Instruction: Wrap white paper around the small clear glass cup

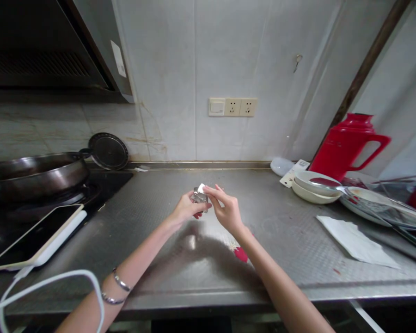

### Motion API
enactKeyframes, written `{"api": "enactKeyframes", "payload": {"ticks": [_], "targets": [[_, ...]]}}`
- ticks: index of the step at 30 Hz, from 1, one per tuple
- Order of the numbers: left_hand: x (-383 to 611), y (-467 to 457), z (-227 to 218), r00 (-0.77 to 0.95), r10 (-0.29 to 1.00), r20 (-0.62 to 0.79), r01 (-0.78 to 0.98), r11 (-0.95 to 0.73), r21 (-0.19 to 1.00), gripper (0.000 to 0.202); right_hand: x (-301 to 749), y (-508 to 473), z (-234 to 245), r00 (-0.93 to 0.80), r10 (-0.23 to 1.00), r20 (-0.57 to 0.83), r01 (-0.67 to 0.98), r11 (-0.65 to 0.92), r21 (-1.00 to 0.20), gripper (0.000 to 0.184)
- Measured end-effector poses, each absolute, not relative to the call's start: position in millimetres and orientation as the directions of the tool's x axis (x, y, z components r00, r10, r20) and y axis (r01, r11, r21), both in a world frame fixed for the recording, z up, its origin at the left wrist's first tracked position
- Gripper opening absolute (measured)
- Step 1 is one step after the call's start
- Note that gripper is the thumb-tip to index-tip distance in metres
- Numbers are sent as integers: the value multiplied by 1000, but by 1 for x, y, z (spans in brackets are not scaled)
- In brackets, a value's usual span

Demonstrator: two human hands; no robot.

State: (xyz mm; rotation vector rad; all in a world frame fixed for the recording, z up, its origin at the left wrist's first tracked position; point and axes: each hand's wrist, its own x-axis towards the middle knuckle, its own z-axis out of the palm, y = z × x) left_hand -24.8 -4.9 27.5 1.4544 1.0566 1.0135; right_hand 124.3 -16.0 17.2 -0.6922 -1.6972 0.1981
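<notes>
A pale tiled wall [166, 51] backs the steel counter [280, 231].

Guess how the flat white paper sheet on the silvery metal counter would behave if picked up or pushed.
The white paper sheet would probably droop and feel light, since it looks thin. Lying flat on the metal counter, it seems apt to slide or crumple when pushed, not roll.

"What colour is the flask [345, 150]?"
"Red all over."
"And well to the flask's left?"
"A silvery small object [200, 197], a white scrap [201, 188] and a bright red scrap [241, 254]; farther left, silver bangles [113, 301]."
"The counter [284, 240] there?"
"Metallic grey, finely patterned."
"And in front of the flask?"
"Off-white bowls [310, 196], a white tissue [358, 243], and a white plate [356, 203] patterned in red."
</notes>
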Motion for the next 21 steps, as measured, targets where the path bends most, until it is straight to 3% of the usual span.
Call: {"api": "enactKeyframes", "payload": {"ticks": [8, 15, 18, 21], "targets": [[-30, -1, 31, 219, 976, -4, 23, -1, 1000, 43, 122, -24, 20, -196, 516, 834, 302, 841, -449, 29], [-20, 0, 15, 197, 972, 124, 177, -160, 971, 52, 125, -18, 21, 76, 538, 840, 397, 756, -520, 24], [-16, 2, 4, 209, 960, 186, 165, -222, 961, 55, 125, -13, 13, -62, 539, 840, 404, 783, -473, 28], [-16, 5, -2, 223, 952, 211, 202, -257, 945, 43, 122, -12, 9, -196, 506, 840, 382, 828, -410, 33]]}}
